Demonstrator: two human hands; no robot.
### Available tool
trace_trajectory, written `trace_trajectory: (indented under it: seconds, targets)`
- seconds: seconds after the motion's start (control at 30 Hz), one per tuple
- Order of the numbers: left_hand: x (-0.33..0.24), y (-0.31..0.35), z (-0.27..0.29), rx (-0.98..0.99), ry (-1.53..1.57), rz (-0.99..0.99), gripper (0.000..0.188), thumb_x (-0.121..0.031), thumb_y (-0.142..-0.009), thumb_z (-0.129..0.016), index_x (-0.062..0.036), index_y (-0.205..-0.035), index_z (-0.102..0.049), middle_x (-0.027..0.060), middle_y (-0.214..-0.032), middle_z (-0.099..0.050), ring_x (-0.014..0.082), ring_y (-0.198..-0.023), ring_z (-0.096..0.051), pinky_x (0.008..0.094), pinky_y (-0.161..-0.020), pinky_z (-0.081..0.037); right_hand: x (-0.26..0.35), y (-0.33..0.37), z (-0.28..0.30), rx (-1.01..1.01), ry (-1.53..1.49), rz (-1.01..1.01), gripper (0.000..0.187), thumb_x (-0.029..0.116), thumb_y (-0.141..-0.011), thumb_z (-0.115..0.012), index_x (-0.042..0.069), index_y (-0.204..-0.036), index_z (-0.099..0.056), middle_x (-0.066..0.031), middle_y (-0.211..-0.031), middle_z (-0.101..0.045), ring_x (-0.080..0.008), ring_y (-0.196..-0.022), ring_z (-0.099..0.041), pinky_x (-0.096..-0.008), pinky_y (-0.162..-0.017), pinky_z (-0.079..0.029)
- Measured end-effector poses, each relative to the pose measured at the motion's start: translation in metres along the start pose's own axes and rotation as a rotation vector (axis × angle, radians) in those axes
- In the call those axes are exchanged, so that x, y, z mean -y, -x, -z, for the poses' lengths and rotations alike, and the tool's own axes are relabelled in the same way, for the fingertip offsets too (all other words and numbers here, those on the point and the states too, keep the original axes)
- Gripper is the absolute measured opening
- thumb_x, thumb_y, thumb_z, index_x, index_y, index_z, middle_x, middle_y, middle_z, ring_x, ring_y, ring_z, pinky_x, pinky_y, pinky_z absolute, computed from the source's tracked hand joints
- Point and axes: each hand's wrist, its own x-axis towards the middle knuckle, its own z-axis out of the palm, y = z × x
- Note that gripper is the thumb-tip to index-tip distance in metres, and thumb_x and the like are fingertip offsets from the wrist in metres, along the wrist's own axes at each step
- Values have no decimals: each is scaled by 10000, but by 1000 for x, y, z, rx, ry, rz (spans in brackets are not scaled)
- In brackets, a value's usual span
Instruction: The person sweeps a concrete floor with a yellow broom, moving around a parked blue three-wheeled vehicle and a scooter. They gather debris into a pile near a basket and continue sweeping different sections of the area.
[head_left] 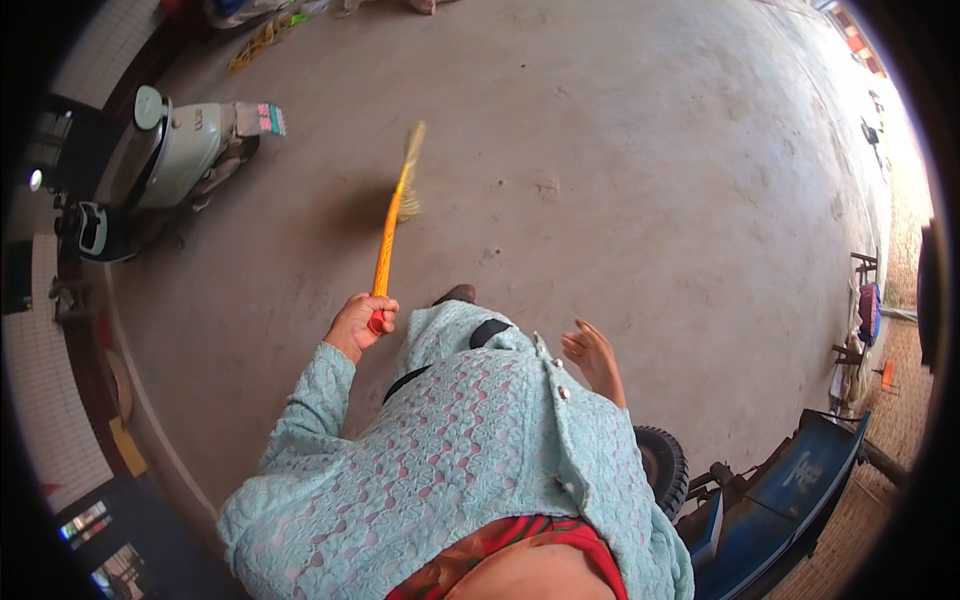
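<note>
Orange-handled broom [394, 220], scooter [185, 160] with lettering [199, 119]

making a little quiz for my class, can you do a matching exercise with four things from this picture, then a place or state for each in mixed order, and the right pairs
1. Broom-like tool with a long orange handle
2. Pale grey-green scooter
3. Black treaded rubber tyre
4. Person's bare right hand

A. Lower right of the picture
B. Nothing visible in it
C. Gripped in the person's bare left hand
D. Upper left

Pairs: 1-C, 2-D, 3-A, 4-B
</note>
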Motion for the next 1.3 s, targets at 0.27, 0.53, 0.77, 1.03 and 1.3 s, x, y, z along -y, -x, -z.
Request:
trace_trajectory:
  seconds: [0.27, 0.53, 0.77, 1.03, 1.3]
  targets:
    - [29, -44, 22, -43, 210, 35, 102, 46, -704, -526, 0, -726, -438, 60, -598, -448, 109, -478, -430, 208, -378, -322, -59, 15, 56, -179, -146, -89, 377, 181, -837, -407, 24, -1175, -349, -124, -797, -571, -189, -716, -568, -299, -642, -473]
    - [47, -50, -54, 116, -19, 213, 97, 51, -697, -495, 5, -717, -413, 67, -587, -428, 84, -451, -390, 193, -343, -294, -62, 47, 52, -318, -135, -30, 376, 167, -841, -396, 12, -1180, -345, -136, -823, -557, -203, -747, -560, -316, -661, -474]
    - [65, -71, -133, 309, -81, 283, 146, 45, -706, -479, 9, -797, -371, 49, -618, -408, 68, -456, -379, 176, -308, -281, -71, 54, 84, -309, -246, 19, 368, 183, -840, -408, 30, -1167, -339, -107, -815, -566, -170, -730, -557, -299, -641, -468]
    - [52, -35, -126, 541, 24, 192, 198, 28, -695, -478, 14, -866, -379, 10, -614, -362, 36, -427, -325, 160, -312, -269, -70, 64, 90, -366, -284, 31, 379, 190, -840, -409, 35, -1178, -337, -90, -813, -555, -157, -716, -550, -284, -616, -462]
    - [7, -7, -103, 276, -3, -127, 231, 17, -685, -499, -2, -895, -405, 30, -655, -427, 61, -455, -399, 177, -320, -306, -81, 42, 115, -432, -174, -87, 371, 148, -838, -381, 31, -1188, -340, -89, -773, -560, -163, -669, -561, -284, -587, -466]
